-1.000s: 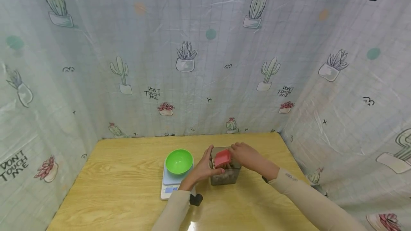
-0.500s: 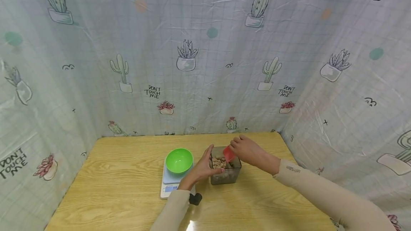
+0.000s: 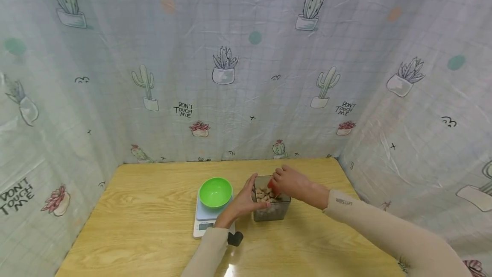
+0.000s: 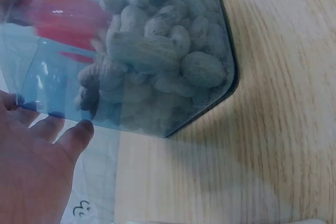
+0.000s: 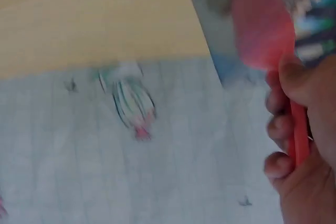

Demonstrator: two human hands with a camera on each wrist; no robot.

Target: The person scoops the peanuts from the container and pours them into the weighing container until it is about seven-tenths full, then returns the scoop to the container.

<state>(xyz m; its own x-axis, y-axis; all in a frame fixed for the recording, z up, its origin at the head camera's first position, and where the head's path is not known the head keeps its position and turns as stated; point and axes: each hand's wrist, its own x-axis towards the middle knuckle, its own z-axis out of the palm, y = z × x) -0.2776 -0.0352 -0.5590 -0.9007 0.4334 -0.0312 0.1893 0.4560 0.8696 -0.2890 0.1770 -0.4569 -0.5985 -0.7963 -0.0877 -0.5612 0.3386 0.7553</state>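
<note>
A grey see-through container stands on the table, part filled with peanuts in their shells. My left hand holds its left side, thumb on the near wall and fingers along the left edge. In the left wrist view, the fingertips touch the clear wall. Above the container's right side, my right hand grips a red scoop by its handle, fingers curled round it. The scoop's head is down inside the container among the peanuts, partly hidden by the hand in the head view.
Left of the container, a green bowl sits on a white kitchen scale with a small display; nothing shows inside the bowl. A cactus-print curtain surrounds the wooden table at the back and sides.
The scoop has tipped from lying flat-facing over the container to pointing steeply down into the peanuts, right hand turning with it. The left hand keeps its hold.
</note>
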